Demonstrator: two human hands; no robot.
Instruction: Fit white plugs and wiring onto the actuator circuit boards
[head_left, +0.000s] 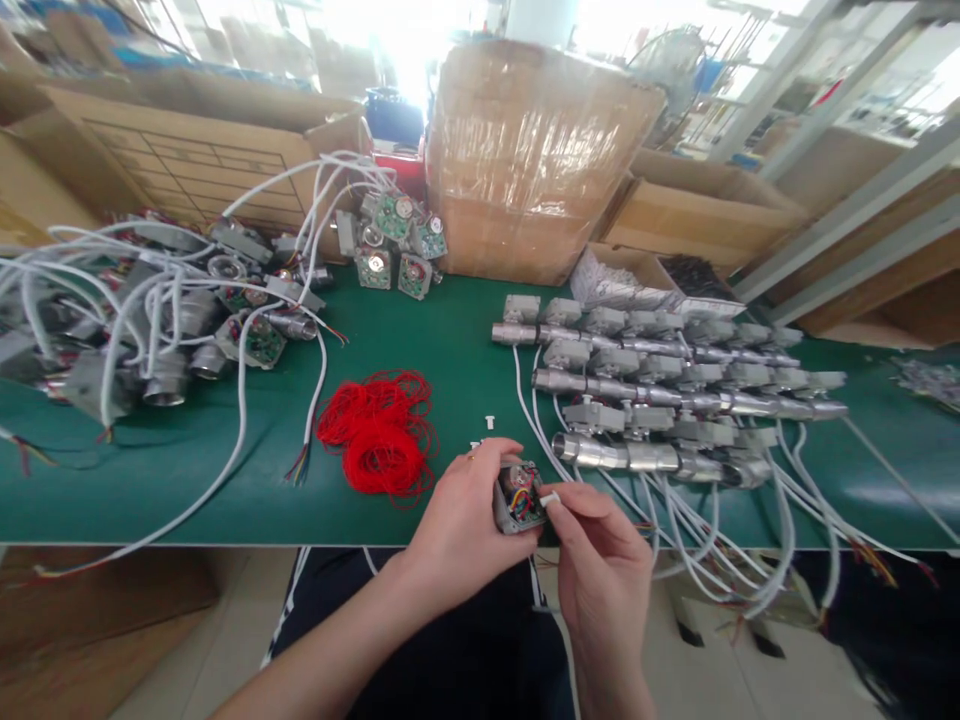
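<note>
Where the hands meet: a small open grey box sits above the near edge of the green table, with coloured wires showing inside.
Left hand: closed around the grey box, thumb along its far side, the open face turned up.
Right hand: thumb and fingers pinched on a small white piece, right at the box's right rim; whether it touches the box, I cannot tell.
Loose white bits: one lies on the table just beyond the left hand, another nearer, partly hidden.
Red string: a tangled coil on the table, left of the left hand.
Metal pipes: three rows to the right, grey boxes on top, white cables trailing toward the near edge.
Heap on the left: metal parts jumbled under looping white cables, some with bare wire ends.
Cardboard: a tall wrapped carton stands at the back between open cartons.
</note>
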